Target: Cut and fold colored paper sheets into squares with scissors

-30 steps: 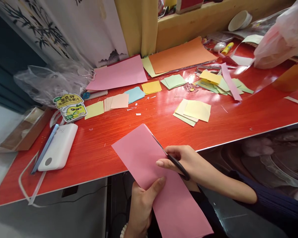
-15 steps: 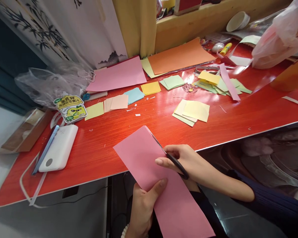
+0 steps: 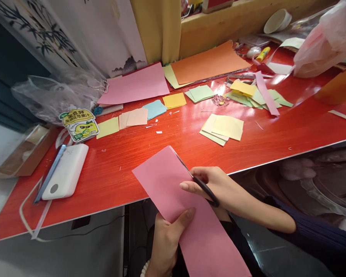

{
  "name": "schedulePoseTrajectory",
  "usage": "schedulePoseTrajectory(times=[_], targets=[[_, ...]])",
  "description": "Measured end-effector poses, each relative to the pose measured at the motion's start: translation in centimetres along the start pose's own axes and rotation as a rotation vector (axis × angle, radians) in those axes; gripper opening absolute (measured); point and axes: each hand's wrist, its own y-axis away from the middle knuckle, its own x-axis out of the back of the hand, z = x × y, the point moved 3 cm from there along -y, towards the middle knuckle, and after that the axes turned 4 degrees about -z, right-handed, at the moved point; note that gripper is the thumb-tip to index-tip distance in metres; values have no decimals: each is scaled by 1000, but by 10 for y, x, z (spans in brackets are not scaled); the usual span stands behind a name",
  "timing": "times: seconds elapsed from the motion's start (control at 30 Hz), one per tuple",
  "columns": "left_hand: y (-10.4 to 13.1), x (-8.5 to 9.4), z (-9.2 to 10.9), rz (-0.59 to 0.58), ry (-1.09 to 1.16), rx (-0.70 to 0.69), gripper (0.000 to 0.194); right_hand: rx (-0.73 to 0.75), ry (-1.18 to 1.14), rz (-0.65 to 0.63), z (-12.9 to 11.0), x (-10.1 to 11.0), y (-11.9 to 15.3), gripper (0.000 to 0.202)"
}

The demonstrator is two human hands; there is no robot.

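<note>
A long sheet of pink paper (image 3: 161,181) is held slanting over the table's front edge. My left hand (image 3: 171,234) grips its left edge, thumb on top and fingers underneath. My right hand (image 3: 213,188) is closed around the black-handled scissors (image 3: 205,191) at the sheet's right edge. One blade shows as a thin dark line along that edge; the other blade is hidden by the paper. Beyond the sheet, several pale yellow and green paper pieces (image 3: 226,127) lie stacked on the red table (image 3: 118,161).
Small stacks of coloured paper line the table's middle, among them blue squares (image 3: 155,110). Larger pink (image 3: 138,84) and orange sheets (image 3: 207,63) lie behind. A white power bank (image 3: 67,173) rests at left. A pink plastic bag (image 3: 320,54) stands at right, near cut strips and scraps.
The view has shifted very slightly. Both hands, the scissors and the pink paper hold almost the same position.
</note>
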Motion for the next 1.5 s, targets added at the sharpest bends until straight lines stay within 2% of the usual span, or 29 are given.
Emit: schedulePoseTrajectory(times=[0.53, 0.87, 1.1, 1.33, 1.5], targets=[[2, -2, 1, 2, 5, 7, 32, 19, -25, -15, 1, -1, -1, 51], [4, -3, -1, -15, -11, -11, 37, -10, -2, -10, -3, 0, 0, 53], [3, -3, -3, -40, -26, 6, 30, -25, -27, -2, -4, 1, -1, 51], [4, -3, -4, -13, -17, 22, 32, -19, -44, 1, -4, 2, -1, 50], [5, -4, -4, -35, -22, 19, 32, -19, -58, -1, -6, 1, 0, 49]])
